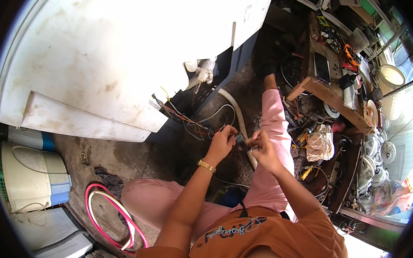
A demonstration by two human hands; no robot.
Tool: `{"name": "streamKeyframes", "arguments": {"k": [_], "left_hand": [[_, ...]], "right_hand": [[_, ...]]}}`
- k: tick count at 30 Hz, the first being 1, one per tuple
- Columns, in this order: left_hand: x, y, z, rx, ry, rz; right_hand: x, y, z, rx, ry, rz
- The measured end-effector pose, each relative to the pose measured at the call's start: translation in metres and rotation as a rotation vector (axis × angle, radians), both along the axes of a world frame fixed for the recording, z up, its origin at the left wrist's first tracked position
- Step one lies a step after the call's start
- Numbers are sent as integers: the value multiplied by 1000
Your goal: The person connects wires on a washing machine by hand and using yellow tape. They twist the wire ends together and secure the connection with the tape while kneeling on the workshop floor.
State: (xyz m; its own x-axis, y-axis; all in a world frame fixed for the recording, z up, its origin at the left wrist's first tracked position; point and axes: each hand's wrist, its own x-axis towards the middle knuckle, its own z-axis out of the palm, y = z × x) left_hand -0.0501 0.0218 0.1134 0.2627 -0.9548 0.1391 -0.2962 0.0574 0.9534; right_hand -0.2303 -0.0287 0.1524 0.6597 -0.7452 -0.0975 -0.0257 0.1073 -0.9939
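My left hand (223,144) is closed at the end of a bundle of thin coloured wires (179,114), by a small dark part (239,139). The wires run from an opening in the large stained white appliance (103,58) on the left. My right hand (265,153) is just right of it, fingers pinched on something small, too hard to make out, beside the dark part. A pale corrugated hose (236,105) runs down behind my hands. A white plastic fitting (205,69) shows inside the appliance's dark base.
My pink-trousered legs frame the work. A wooden bench (327,95) with a phone (322,67) and tools stands upper right, clutter below it. Pink and cream hoops (98,193), plastic bins (31,176) lie lower left. White round parts (370,163) pile at the far right.
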Motion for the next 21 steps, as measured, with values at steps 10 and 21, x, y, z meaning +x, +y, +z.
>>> {"name": "streamKeyframes", "arguments": {"k": [10,21], "left_hand": [[12,7,-3,177,239,-222],[16,5,9,43,143,-34]], "right_hand": [[13,-34,-82,-331,243,-78],[19,-6,26,-26,-66,62]]}}
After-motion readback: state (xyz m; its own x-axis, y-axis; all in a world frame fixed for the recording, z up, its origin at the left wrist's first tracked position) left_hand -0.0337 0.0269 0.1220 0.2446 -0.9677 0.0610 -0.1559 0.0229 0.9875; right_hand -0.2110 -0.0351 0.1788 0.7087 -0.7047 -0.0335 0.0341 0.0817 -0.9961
